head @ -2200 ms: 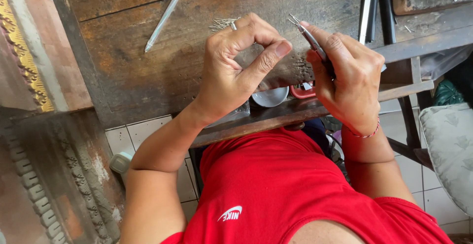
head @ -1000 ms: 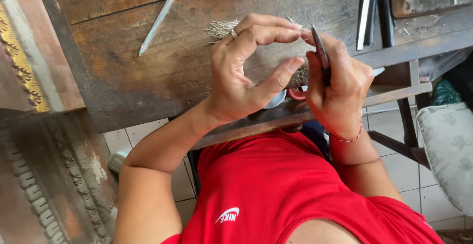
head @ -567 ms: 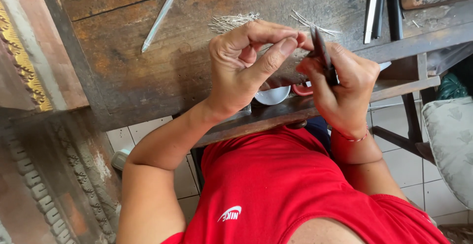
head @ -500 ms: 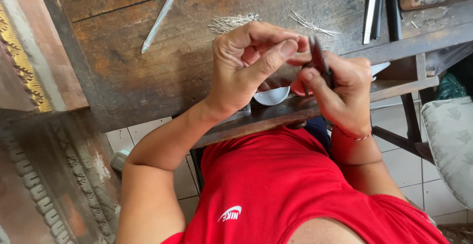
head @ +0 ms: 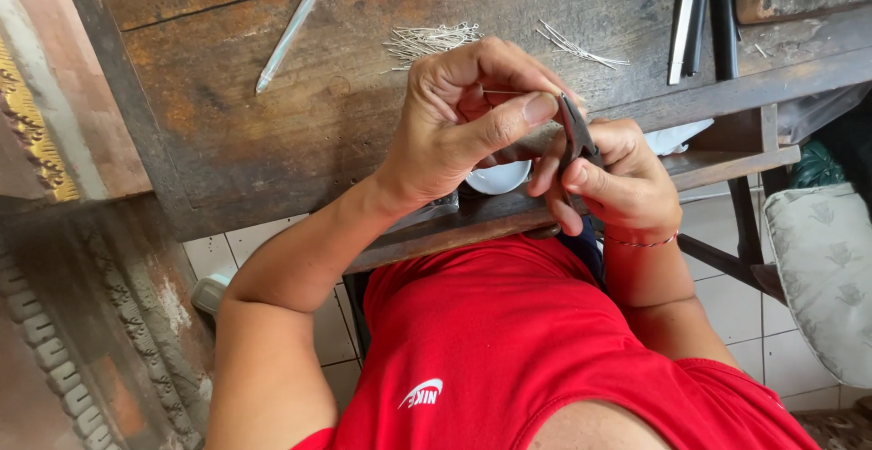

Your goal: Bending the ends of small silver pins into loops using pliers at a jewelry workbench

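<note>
I have a thin straight silver wire pin point(head: 502, 93) pinched in my left hand point(head: 463, 128), thumb pad pressed against the curled forefinger so the pin lies level and points toward the tool. My right hand point(head: 618, 182) is closed around the dark handles of a small pair of black metal pliers point(head: 574, 132), whose nose stands up between the two hands and meets the pin's free end. Whether the nose has bitten the wire yet I cannot tell; my fingers hide the tip.

Both hands hover just above the near edge of the worn dark wooden worktop point(head: 272, 114). Behind my left knuckles lies a loose heap of silver wire pins point(head: 427, 41), and a smaller scatter of the same pins point(head: 572, 46) sits to the right of it. A small white round dish point(head: 500, 178) rests on the lower ledge under my hands. A long silver rod-shaped tool point(head: 295, 23) lies slantwise further left, and some black and silver bar-shaped tools point(head: 699, 14) lie upper right.

To do this well, I judge the pin should be held close to where the pliers grip, so the thin wire does not flex or spring away. The nose ought to take only the very end, squarely across the wire. A light, even squeeze seems right, since such wire would mark or kink easily. Keeping my wrists braced near the worktop edge should steady both hands.
</note>
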